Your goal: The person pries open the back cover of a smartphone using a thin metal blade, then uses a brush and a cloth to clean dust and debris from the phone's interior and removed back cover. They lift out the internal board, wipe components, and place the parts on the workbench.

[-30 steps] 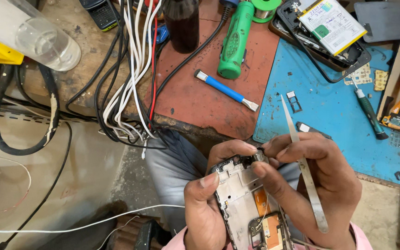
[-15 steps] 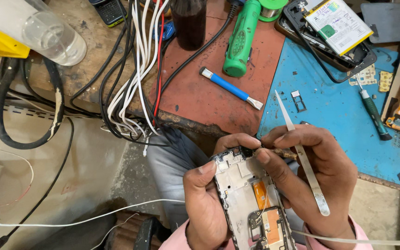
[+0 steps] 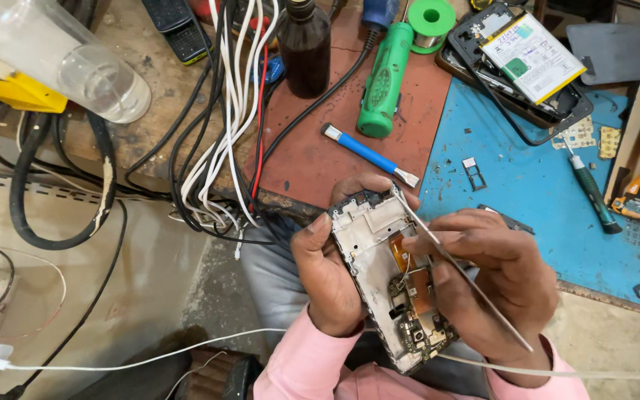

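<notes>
The left hand (image 3: 327, 278) grasps an opened phone frame (image 3: 390, 278) from its left side, with the fingers curled around the upper edge. The frame sits a little below the centre of the view, over the person's lap, tilted so its top points to 11 o'clock. The right hand (image 3: 494, 278) is clenched around thin metal tweezers (image 3: 461, 270), and their tip touches the upper right edge of the frame. At 12 o'clock from the hands, a small blue brush (image 3: 368, 154) lies on the red mat (image 3: 312, 159). At 2 o'clock is the blue mat (image 3: 527, 200), where a green screwdriver (image 3: 592, 194) lies. A bundle of cables (image 3: 220, 133) hangs at 10 o'clock.
</notes>
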